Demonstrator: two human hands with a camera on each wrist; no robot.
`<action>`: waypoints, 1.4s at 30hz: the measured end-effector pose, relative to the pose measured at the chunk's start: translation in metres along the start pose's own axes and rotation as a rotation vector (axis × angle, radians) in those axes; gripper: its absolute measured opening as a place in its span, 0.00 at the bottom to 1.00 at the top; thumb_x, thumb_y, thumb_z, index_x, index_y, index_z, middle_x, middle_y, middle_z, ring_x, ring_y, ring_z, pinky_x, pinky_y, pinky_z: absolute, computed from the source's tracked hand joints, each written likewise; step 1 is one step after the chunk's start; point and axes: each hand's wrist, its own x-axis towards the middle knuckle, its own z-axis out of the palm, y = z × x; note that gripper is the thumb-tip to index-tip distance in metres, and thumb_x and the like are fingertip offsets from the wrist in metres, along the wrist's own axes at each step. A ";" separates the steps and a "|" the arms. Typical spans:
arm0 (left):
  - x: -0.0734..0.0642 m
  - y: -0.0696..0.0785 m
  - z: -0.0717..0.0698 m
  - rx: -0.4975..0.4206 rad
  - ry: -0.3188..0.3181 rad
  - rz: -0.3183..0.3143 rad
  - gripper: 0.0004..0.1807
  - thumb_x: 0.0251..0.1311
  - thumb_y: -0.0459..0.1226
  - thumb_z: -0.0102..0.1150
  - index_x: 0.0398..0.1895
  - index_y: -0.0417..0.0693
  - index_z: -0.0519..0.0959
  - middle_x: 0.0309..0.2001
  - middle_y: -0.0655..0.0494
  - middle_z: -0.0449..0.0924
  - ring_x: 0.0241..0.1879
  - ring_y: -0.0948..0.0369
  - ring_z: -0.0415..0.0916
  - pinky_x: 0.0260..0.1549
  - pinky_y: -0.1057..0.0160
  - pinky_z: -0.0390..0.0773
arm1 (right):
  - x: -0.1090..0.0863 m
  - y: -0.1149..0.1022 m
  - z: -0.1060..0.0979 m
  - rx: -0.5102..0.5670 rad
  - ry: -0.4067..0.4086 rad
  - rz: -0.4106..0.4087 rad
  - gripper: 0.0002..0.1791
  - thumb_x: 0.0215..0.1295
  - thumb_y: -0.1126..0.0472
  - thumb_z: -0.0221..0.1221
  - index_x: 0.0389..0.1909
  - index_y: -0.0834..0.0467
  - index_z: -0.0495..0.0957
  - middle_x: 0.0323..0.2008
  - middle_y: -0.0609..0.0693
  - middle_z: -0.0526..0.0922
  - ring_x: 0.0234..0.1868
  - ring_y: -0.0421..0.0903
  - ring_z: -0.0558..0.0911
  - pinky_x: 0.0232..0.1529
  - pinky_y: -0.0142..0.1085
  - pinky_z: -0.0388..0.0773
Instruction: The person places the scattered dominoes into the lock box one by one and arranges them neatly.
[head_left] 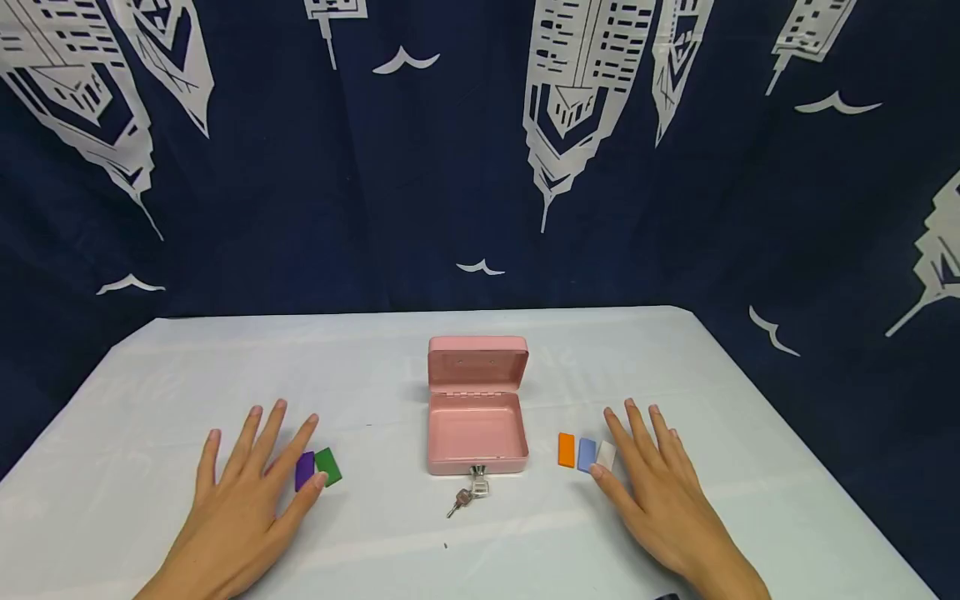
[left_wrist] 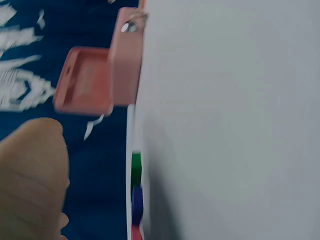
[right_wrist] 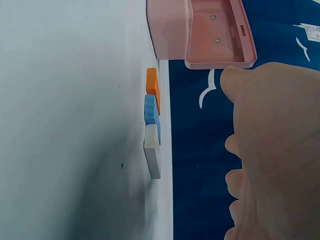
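A pink metal box stands on the table with its lid raised and nothing inside. At its front edge is a small padlock with keys. My left hand has its fingers spread over the left side, by a purple block and a green block. A red block shows beside them in the left wrist view, mostly hidden from the head view. My right hand, also spread, hovers by a white block, a blue block and an orange block. Neither hand holds anything.
A white cloth covers the table. Behind it hangs a dark blue curtain with white building and bird prints. A small dark object shows at the bottom edge near my right wrist.
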 end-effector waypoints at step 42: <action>0.078 0.084 0.067 -0.713 -0.150 0.128 0.59 0.61 0.67 0.63 0.84 0.47 0.48 0.82 0.51 0.50 0.78 0.50 0.57 0.70 0.42 0.67 | 0.018 0.014 0.039 0.169 0.168 -0.152 0.24 0.62 0.55 0.73 0.60 0.49 0.83 0.57 0.41 0.80 0.60 0.44 0.75 0.59 0.41 0.75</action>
